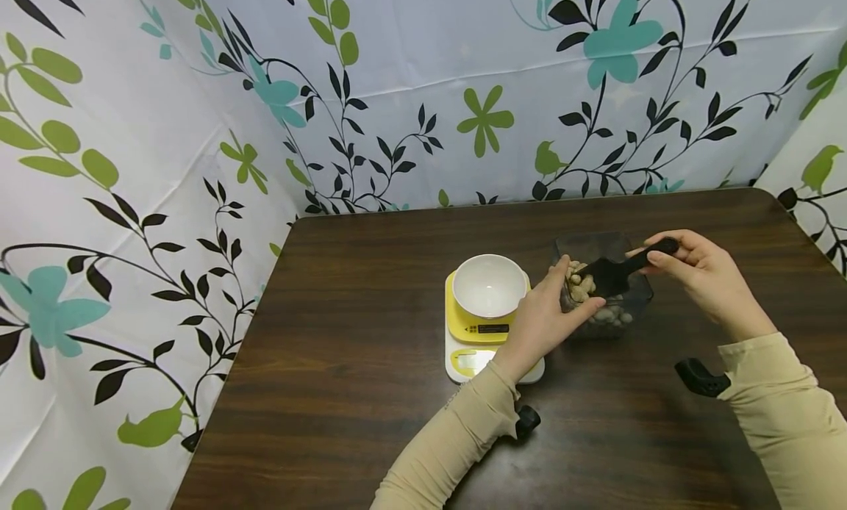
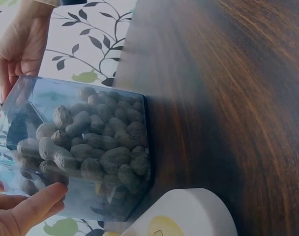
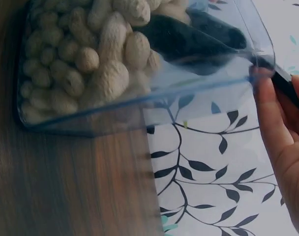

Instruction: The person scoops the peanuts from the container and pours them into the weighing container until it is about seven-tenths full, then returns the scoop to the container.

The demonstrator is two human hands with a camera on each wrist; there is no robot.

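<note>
A clear plastic container (image 1: 637,304) on the table has unshelled peanuts (image 2: 103,142) in it. My left hand (image 1: 545,315) holds the container by its left side near the rim, thumb at the near side and fingers farther back. My right hand (image 1: 704,271) grips the handle of a black scoop (image 1: 612,273). The scoop's head is down inside the container among the upper peanuts, and several peanuts lie at its left edge. Through the wall, the right wrist view shows the scoop (image 3: 184,44) tilted over the pile.
Left of the container stands a yellow and white kitchen scale (image 1: 461,315) with a white bowl (image 1: 490,286) on it. The left forearm passes over the scale's near right corner. A patterned cloth (image 1: 410,91) hangs behind the dark wooden table (image 1: 344,333).
</note>
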